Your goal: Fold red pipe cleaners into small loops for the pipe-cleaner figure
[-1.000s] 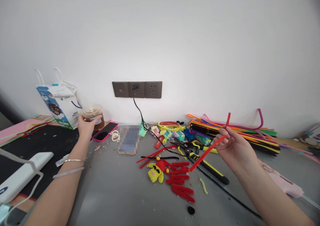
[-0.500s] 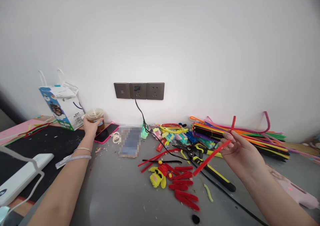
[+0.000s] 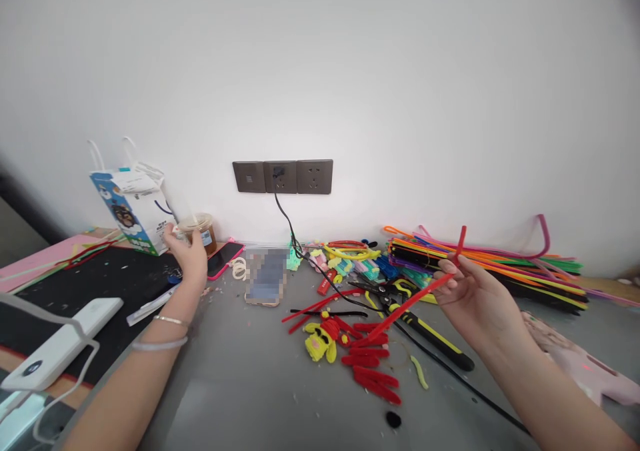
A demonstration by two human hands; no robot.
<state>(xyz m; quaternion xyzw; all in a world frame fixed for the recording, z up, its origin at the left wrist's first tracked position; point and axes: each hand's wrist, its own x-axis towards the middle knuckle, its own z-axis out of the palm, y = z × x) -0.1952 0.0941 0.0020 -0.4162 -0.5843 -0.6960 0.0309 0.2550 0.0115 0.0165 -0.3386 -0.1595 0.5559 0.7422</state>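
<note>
My left hand (image 3: 188, 254) is at the near side of a lidded plastic cup of brown drink (image 3: 206, 230). Its thumb and fingers are apart, partly covering the cup, and nothing shows in its grip. My right hand (image 3: 473, 291) pinches a bent red pipe cleaner (image 3: 415, 300), its long end slanting down toward the left and a short end sticking up. Beneath that long end lie red pipe-cleaner loops (image 3: 369, 358), joined to or touching a small yellow-headed pipe-cleaner figure (image 3: 320, 343).
Black-and-yellow pliers (image 3: 425, 334) lie below a bundle of coloured pipe cleaners (image 3: 530, 284). A black cord (image 3: 285, 216) runs from the wall sockets (image 3: 314, 176) across the table. At left are a paper bag (image 3: 145, 214), a pink-edged phone (image 3: 225, 260) and a white power bank (image 3: 65, 341).
My left hand has loosened from around the cup and drawn back slightly toward me. My right hand still holds the red pipe cleaner, now slightly lower and further left. The view has shifted a little.
</note>
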